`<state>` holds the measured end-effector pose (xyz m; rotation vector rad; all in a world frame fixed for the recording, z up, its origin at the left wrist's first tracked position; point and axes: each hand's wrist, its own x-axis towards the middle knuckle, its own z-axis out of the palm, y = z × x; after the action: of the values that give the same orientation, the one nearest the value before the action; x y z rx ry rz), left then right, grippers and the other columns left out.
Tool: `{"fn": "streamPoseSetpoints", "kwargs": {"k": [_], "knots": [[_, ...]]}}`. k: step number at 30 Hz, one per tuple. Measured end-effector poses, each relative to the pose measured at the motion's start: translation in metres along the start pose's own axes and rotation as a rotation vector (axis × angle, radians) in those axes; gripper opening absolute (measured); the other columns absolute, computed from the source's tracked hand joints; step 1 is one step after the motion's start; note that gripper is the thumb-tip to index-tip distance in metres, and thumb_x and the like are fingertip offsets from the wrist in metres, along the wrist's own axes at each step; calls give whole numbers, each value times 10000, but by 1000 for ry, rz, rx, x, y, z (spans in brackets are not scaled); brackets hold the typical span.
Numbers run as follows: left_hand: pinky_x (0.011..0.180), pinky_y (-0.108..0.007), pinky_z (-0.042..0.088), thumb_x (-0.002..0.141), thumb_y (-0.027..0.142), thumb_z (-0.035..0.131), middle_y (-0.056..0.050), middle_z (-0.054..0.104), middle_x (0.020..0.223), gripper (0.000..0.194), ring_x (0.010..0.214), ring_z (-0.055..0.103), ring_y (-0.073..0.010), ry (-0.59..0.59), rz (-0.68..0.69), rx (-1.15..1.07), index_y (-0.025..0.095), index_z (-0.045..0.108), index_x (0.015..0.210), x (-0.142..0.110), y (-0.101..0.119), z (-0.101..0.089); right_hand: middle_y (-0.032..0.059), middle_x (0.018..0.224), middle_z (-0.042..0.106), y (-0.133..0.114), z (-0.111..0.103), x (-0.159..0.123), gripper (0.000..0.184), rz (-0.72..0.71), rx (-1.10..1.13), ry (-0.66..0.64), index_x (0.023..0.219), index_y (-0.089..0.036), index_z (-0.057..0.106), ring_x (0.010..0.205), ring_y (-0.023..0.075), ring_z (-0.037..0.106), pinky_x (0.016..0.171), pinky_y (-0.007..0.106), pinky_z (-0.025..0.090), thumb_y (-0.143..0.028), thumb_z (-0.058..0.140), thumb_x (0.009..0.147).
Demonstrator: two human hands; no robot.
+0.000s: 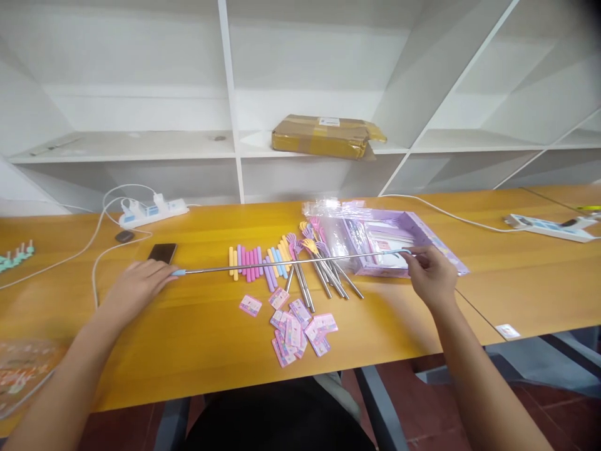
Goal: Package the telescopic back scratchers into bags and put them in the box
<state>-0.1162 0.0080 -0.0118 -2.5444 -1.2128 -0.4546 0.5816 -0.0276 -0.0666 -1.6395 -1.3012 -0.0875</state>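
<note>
A telescopic back scratcher [291, 262] is stretched out level above the table, its metal rod drawn long. My left hand [145, 285] pinches the light-blue handle end. At the other end, my right hand [431, 275] grips the light-blue claw head, partly hidden by the fingers. Below the rod lie several back scratcher heads with metal rods [323, 266] in pink, purple and yellow. To their left are loose coloured handles [251, 263] in rows. Printed pink and purple cards [292, 332] are scattered nearer the table's front edge.
A purple open box [422, 232] with clear plastic bags [328, 210] stands behind the scratchers. A phone [162, 252], two power strips [153, 213] with white cables, and small green items [16, 257] lie on the table [206, 338]. A taped carton [323, 136] rests on the shelf.
</note>
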Motion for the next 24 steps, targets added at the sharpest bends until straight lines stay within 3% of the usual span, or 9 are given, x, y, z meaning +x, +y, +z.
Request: {"fn": "streamPoseSetpoints", "kwargs": {"k": [6,13,19,24], "knots": [[917,-385,517,1111,456,420,-58,782,1080,350,975,702,-248,-20,-36,53,252,705,1116,-4,3,-1,14,651,659,5,6,-5,513,100,22,-15,993,-192,774,537,163,546,546,305,415,-686,722,863],[940,-411,568,1102,447,418,-60,788,1124,346,1010,721,-253,-43,-59,11,256,705,1133,-5,1,5,49,732,714,-4,8,-2,517,136,34,-86,1022,-186,767,560,177,615,585,317,462,-680,679,894],[874,-344,553,1121,416,394,-60,781,1084,362,963,710,-225,-72,-50,1,232,702,1171,-9,3,-1,65,747,717,-9,-5,0,394,19,-81,1,914,-214,759,676,223,656,700,366,498,-597,664,922],[882,-326,556,1124,413,430,-62,776,1103,323,971,713,-208,-34,-31,11,222,676,1210,-14,0,5,33,649,668,4,-6,6,432,82,-70,23,918,-204,756,599,222,620,654,373,475,-629,677,903]]}}
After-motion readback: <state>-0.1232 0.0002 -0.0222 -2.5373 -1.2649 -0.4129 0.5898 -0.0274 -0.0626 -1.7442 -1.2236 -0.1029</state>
